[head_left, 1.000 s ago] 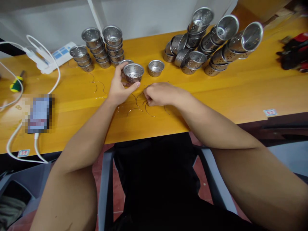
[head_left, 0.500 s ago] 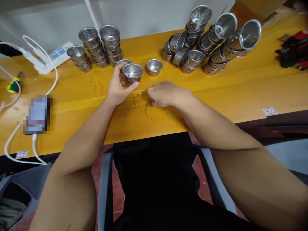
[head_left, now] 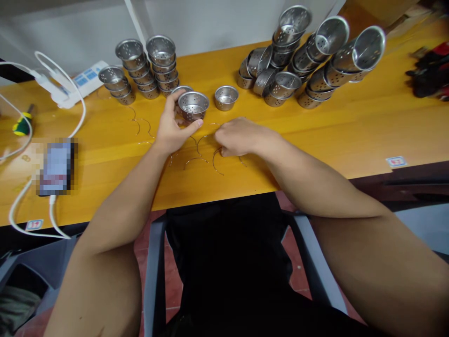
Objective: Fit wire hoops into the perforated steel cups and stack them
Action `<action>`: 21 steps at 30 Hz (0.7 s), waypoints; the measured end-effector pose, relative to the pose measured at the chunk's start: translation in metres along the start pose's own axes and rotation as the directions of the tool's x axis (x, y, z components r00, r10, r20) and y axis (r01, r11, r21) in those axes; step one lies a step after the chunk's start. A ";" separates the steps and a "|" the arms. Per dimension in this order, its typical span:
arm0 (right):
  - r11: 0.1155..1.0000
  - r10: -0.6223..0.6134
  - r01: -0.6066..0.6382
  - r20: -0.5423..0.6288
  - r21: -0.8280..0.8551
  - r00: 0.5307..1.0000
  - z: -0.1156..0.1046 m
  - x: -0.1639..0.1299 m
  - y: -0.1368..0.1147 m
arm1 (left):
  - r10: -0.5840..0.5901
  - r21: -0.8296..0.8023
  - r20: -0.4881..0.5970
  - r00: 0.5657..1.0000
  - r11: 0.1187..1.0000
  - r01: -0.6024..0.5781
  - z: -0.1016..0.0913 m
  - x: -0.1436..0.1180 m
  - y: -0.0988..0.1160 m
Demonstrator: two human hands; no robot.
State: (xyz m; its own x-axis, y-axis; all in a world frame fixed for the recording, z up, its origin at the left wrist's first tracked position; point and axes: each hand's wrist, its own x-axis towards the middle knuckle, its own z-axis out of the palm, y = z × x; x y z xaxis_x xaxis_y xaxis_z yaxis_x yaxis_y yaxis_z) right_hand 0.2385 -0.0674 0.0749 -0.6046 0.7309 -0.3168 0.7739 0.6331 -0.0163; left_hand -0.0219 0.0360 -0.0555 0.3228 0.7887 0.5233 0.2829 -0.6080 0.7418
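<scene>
Fingers of left hand (head_left: 171,131) clasped around perforated metal cup (head_left: 193,105); right hand (head_left: 235,136) curled, fingertips pinching wire hook (head_left: 215,161) on yellow table (head_left: 315,126).

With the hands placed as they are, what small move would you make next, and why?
Probably lift one curved wire with the right hand and bring it to the perforated metal cup: the left hand grips that cup, and the right fingertips rest on the loose wires beside it.

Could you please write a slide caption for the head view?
Left hand grips a perforated steel cup while the right hand pinches a curved wire clip on the yellow wooden bench.
</scene>
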 end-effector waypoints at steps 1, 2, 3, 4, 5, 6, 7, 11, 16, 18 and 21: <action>1.000 0.014 -0.014 0.007 -0.023 1.000 0.000 0.000 0.000 | -0.004 0.000 -0.001 1.000 1.000 0.004 0.000 0.000 0.000; 0.998 0.036 -0.035 0.019 -0.051 0.999 0.000 0.000 -0.001 | -0.008 0.001 -0.002 1.000 1.000 0.008 -0.001 0.000 0.001; 0.996 0.052 -0.050 0.027 -0.070 0.998 -0.001 0.000 -0.001 | -0.010 0.003 0.001 1.000 1.000 0.010 -0.002 0.000 0.001; 0.997 0.050 -0.049 0.016 -0.065 0.999 -0.001 0.000 -0.001 | -0.009 0.006 0.005 1.000 1.000 0.009 -0.002 0.000 0.001; 0.998 0.047 -0.047 -0.001 -0.049 0.999 -0.002 0.000 0.001 | -0.006 0.009 0.012 1.000 1.000 0.006 -0.003 0.000 0.001; 0.999 0.045 -0.046 -0.023 -0.028 0.999 -0.002 0.000 0.003 | -0.003 0.012 0.019 1.000 1.000 0.003 -0.004 0.000 0.001; 0.999 0.046 -0.046 -0.046 0.000 0.998 -0.002 0.000 0.007 | -0.001 0.014 0.024 1.000 1.000 0.001 -0.004 0.000 0.001; 0.985 0.060 -0.037 -0.132 0.166 0.989 -0.001 -0.002 0.030 | -0.015 0.004 0.015 1.000 1.000 0.015 -0.003 0.001 -0.001; 0.963 0.053 -0.008 -0.161 0.268 0.986 0.003 -0.002 0.052 | -0.002 -0.041 -0.022 1.000 0.999 0.001 0.000 0.002 -0.005; 0.963 0.043 -0.003 -0.140 0.269 0.989 0.004 -0.004 0.061 | 0.003 -0.055 -0.031 1.000 0.998 -0.005 0.000 0.003 -0.004; 0.961 0.061 -0.038 -0.077 0.274 0.995 0.006 -0.012 0.077 | 0.003 -0.058 -0.026 1.000 0.998 -0.005 -0.001 0.002 0.001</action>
State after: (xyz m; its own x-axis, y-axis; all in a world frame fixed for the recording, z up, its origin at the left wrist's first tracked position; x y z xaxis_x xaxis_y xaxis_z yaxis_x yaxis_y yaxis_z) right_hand 0.3065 -0.0290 0.0720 -0.5688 0.7857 -0.2432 0.8183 0.5108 -0.2635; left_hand -0.0220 0.0377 -0.0533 0.2998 0.7889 0.5365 0.2290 -0.6054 0.7623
